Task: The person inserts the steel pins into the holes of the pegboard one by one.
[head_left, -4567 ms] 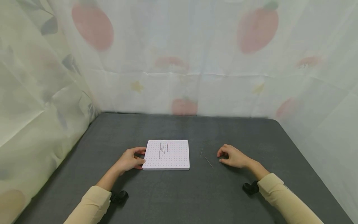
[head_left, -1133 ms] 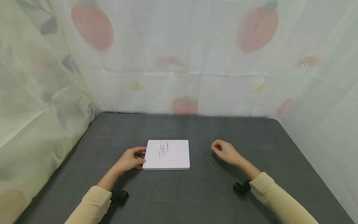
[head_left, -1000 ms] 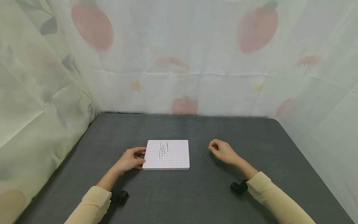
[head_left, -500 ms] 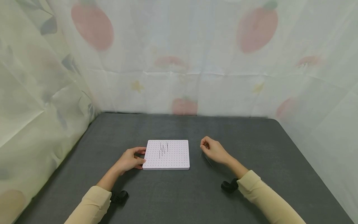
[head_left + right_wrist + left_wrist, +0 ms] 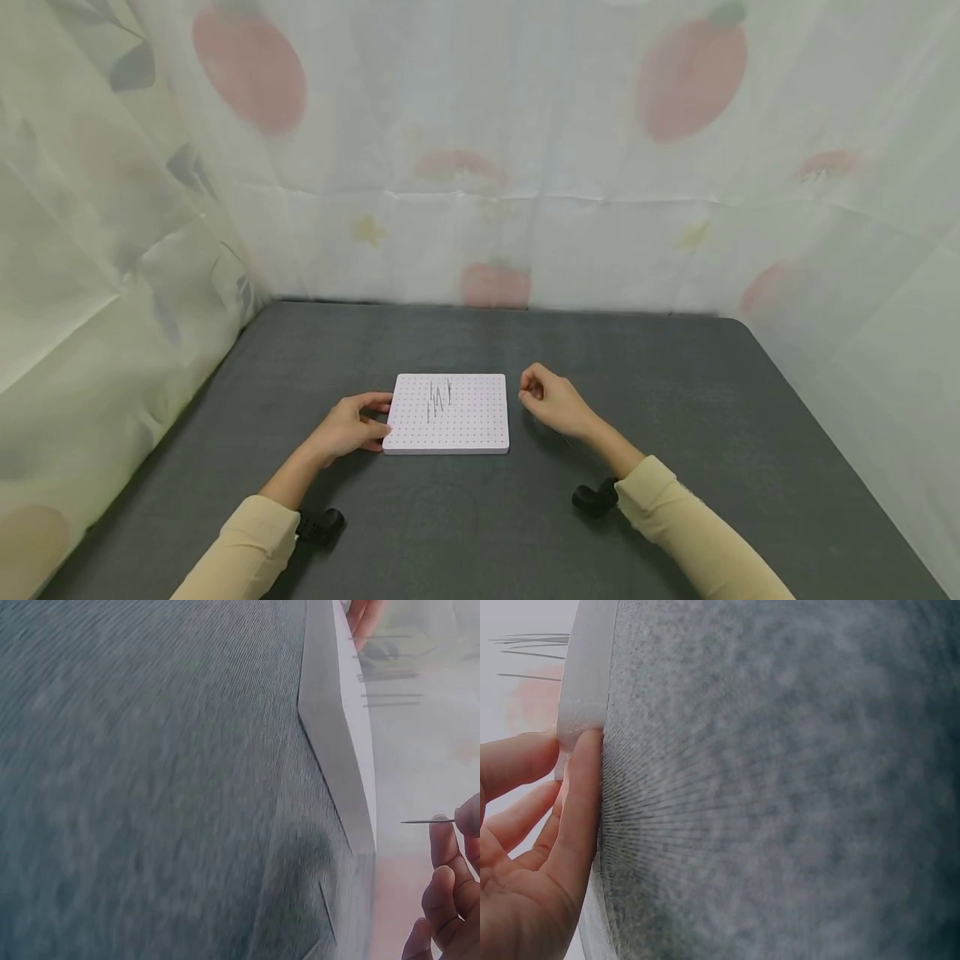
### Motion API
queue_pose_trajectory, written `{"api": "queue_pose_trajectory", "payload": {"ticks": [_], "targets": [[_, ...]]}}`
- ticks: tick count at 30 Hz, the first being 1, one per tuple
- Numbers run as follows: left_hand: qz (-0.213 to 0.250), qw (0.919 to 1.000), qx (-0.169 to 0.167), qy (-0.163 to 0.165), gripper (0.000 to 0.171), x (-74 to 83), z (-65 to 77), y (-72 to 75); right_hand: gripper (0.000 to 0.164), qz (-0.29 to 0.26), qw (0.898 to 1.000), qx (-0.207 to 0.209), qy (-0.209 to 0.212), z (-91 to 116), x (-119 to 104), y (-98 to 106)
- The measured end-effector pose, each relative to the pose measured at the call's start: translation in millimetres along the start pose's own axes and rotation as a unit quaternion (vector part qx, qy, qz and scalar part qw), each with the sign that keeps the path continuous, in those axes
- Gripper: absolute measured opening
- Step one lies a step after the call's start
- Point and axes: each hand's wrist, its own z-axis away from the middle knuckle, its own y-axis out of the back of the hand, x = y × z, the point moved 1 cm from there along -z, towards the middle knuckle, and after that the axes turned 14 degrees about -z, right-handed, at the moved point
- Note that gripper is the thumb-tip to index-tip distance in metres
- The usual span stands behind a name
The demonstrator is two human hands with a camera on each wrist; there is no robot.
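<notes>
A white pegboard (image 5: 472, 417), dotted with small holes, lies on the dark table. Several thin needles (image 5: 437, 400) stand upright in its left half. My left hand (image 5: 348, 431) holds the board's left edge, thumb at the near corner; in the left wrist view its fingertips (image 5: 585, 750) lie against the side wall. Just right of the board, raised above the table, is my right hand (image 5: 558, 406). It pinches a needle (image 5: 426, 821) between thumb and index finger, the point sticking out, as the right wrist view shows.
Loose needles lie on the table below the right hand; one needle (image 5: 327, 911) shows in the right wrist view, mostly hidden by the hand in the head view. The dark table (image 5: 450, 533) is bordered by a printed curtain (image 5: 585, 250) at the back and sides.
My right hand has moved left, from beyond the loose needles to beside the board's right edge, and now covers most of them. Left hand and board stay put.
</notes>
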Motion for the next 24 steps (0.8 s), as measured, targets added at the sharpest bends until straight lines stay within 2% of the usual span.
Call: {"api": "queue_pose_trajectory", "payload": {"ticks": [5,17,24], "targets": [[0.0,1.0,-0.001,-0.001,0.056,-0.4,-0.2,-0.1,0.008,-0.009,1.0,0.009,-0.004,-3,-4,-7],[-0.004,1.0,-0.001,-0.002,0.056,0.0,0.5,0.3,0.01,-0.019,0.998,0.04,0.041,-11,-14,-28],[-0.005,1.0,0.003,0.0,0.056,-1.7,-0.8,-0.8,0.011,-0.033,0.997,0.048,0.041,-16,-19,-40]]}}
